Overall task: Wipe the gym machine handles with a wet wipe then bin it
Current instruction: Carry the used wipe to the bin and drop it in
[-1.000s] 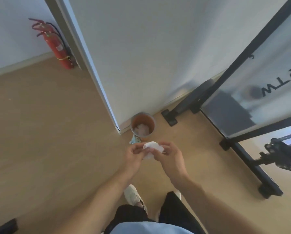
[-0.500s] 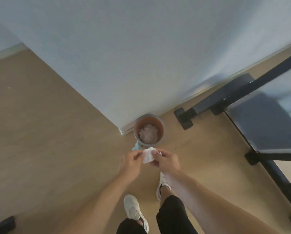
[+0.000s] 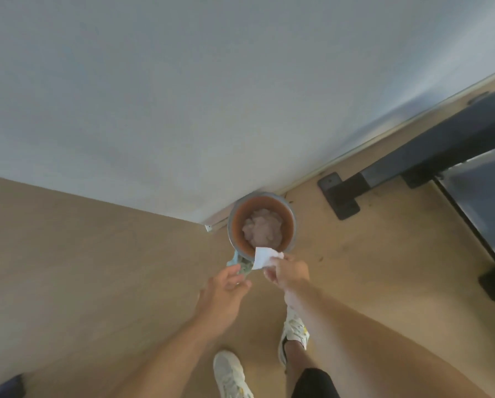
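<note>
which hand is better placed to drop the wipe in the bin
Right. The right hand already pinches the wipe at the bin rim; the left hand is open and empty.

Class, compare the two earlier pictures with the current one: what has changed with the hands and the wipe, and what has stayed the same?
The left hand has let go of the wipe and opened; only the right hand keeps its grip, holding it out over the near rim of the bin. The camera has come closer. The bin, with crumpled wipes inside, stays by the wall corner.
</note>
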